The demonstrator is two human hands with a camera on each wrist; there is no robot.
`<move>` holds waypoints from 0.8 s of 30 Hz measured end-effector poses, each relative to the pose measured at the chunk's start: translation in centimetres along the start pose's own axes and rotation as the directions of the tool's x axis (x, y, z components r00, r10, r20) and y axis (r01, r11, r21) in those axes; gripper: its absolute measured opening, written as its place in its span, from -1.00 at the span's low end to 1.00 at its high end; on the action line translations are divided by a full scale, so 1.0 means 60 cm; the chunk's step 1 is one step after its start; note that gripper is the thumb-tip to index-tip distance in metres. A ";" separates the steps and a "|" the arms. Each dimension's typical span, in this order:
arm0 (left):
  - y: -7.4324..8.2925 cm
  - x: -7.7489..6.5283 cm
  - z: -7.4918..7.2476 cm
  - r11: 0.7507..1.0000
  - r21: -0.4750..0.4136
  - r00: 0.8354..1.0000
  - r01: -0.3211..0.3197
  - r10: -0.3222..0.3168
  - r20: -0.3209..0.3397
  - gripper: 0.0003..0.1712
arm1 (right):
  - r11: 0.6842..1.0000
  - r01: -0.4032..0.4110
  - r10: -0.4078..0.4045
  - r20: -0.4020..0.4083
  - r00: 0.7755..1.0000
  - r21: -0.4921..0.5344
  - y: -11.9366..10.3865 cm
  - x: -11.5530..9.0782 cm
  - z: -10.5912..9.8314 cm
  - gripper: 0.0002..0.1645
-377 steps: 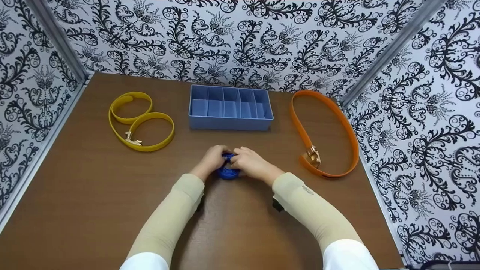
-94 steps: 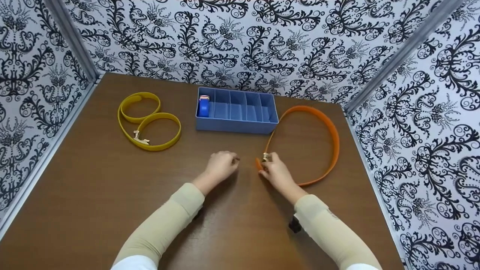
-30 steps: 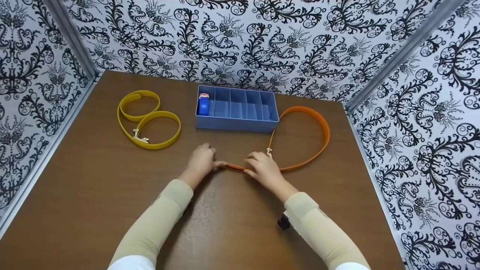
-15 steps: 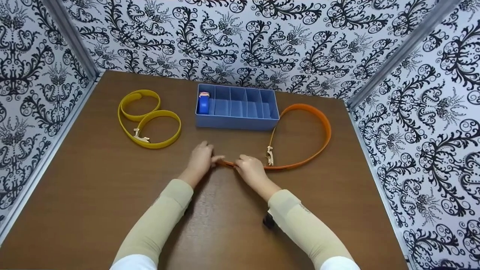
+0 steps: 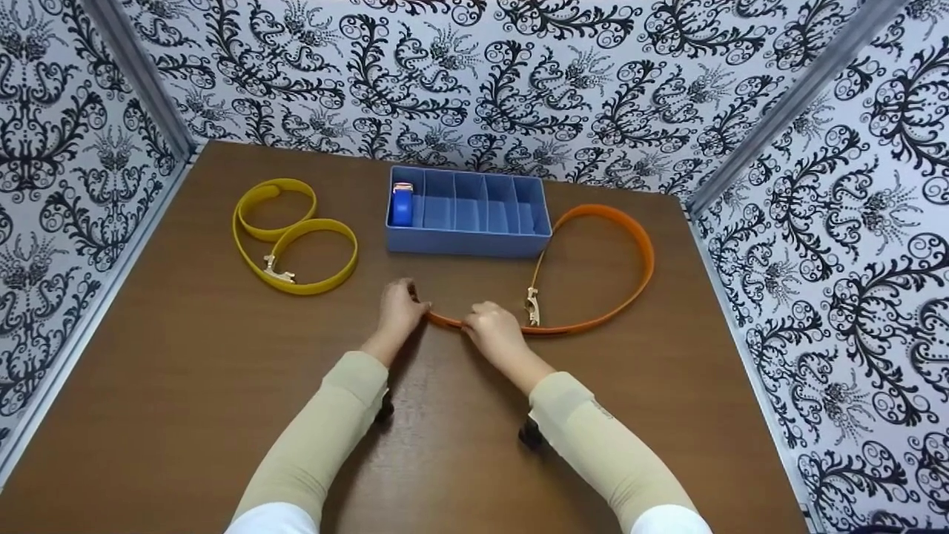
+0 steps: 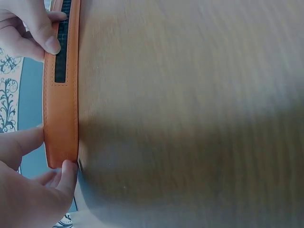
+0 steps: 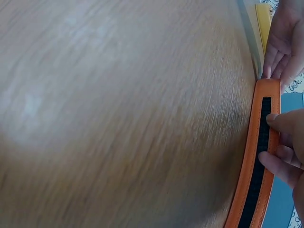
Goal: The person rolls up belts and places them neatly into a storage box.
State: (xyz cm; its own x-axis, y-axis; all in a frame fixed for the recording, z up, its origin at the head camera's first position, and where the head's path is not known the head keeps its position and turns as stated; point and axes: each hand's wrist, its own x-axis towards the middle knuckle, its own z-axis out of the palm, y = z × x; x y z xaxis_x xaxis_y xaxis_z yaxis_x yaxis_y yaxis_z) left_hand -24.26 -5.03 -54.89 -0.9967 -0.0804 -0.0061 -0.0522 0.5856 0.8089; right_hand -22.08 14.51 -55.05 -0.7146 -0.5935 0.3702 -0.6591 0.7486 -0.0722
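Observation:
An orange belt (image 5: pixel 643 256) stands on its edge on the table, looped at the right, with a gold buckle (image 5: pixel 532 307) near its middle. My left hand (image 5: pixel 401 311) pinches the belt's free end between thumb and fingers; in the left wrist view the fingertips (image 6: pixel 68 173) sit at the squared tip. A little to the right, my right hand (image 5: pixel 495 330) pinches the same strap. In the right wrist view its thumb and finger (image 7: pixel 280 167) lie on a black ribbed strip (image 7: pixel 256 175) set into the stitched belt.
Behind the hands stands a blue box (image 5: pixel 467 242) with several compartments. A rolled blue belt (image 5: pixel 402 208) sits in its leftmost one. At the left a yellow belt (image 5: pixel 326 285) lies in loops. Patterned walls (image 5: pixel 474 81) border the table at the back and sides.
The blue belt went from between my hands into the box. The orange belt's end was drawn left from the right side. Lately my left fingers have closed on its tip; the right hand slid left along it.

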 end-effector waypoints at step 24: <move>0.006 -0.008 0.013 0.962 -0.118 0.949 -0.247 0.265 0.169 -0.59 | 0.997 -0.019 0.020 -0.019 1.000 0.074 0.021 0.017 0.017 -0.88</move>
State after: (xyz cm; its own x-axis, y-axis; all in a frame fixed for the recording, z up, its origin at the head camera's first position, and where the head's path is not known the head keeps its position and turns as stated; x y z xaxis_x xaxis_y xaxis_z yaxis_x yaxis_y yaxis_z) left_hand -23.85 -4.18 -55.05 -0.9705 0.2151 0.1092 0.2036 0.4877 0.8489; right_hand -23.87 14.59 -55.70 -0.7231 -0.5725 0.3865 -0.6611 0.7357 -0.1472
